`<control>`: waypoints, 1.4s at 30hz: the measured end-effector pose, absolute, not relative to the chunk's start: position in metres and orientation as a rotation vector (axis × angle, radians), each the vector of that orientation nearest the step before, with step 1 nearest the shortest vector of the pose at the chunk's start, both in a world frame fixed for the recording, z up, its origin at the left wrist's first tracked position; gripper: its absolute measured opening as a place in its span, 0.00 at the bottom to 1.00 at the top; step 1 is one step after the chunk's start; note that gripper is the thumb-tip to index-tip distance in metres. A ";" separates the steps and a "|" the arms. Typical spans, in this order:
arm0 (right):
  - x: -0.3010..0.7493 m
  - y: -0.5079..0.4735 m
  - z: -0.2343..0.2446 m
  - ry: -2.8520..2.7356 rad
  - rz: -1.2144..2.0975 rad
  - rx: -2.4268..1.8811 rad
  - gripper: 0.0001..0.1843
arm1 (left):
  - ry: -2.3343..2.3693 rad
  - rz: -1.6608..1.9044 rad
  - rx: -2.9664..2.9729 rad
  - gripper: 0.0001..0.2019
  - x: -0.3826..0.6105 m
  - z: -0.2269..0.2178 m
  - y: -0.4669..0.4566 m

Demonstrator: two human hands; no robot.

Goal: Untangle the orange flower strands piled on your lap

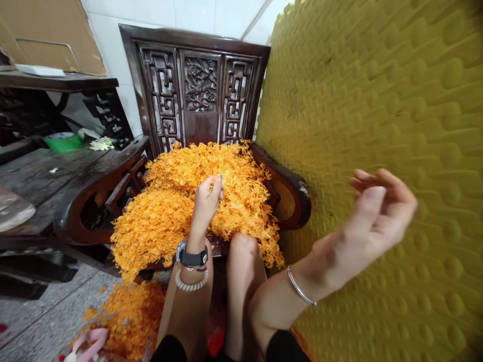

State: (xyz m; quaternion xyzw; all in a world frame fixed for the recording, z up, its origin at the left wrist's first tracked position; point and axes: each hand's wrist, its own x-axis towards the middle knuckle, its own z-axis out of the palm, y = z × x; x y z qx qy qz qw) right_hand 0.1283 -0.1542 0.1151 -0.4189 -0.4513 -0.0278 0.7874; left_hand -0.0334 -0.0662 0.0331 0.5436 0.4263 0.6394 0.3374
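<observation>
My left hand (207,200) reaches into a big heap of orange plastic flower sprigs (177,201) piled on the seat of a dark carved wooden chair (199,85). Its fingers are bunched together at the heap's top, and what they pinch is too small to make out. The wrist wears a black watch and a bead bracelet. My right hand (372,213) hovers in front of a large yellow bumpy foam panel (377,100), fingers loosely curled and apart, nothing in it. A thin bangle sits on that wrist. My knee (243,251) rests against the chair's front.
More orange sprigs (128,317) lie spilled on the grey floor beside a pink slipper (88,342). A dark wooden bench (45,176) at the left carries a green dish (62,142) and white petals. Cardboard leans on the tiled wall behind.
</observation>
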 end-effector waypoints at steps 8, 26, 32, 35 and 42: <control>0.090 -0.124 0.098 -1.885 0.462 -0.944 0.15 | 0.802 1.673 1.382 0.14 -0.024 0.037 -0.075; 0.055 -0.084 0.073 -2.157 0.297 -0.851 0.04 | 1.110 1.716 1.391 0.19 -0.062 0.044 -0.086; 0.045 -0.086 0.073 -2.181 0.475 -0.801 0.07 | 1.164 1.822 1.436 0.20 -0.068 0.043 -0.086; 0.039 -0.084 0.071 -2.128 0.589 -0.803 0.09 | 1.290 1.944 1.464 0.20 -0.072 0.043 -0.085; 0.028 -0.088 0.073 -1.817 1.331 -0.492 0.13 | 0.949 1.828 1.232 0.24 -0.077 0.048 -0.099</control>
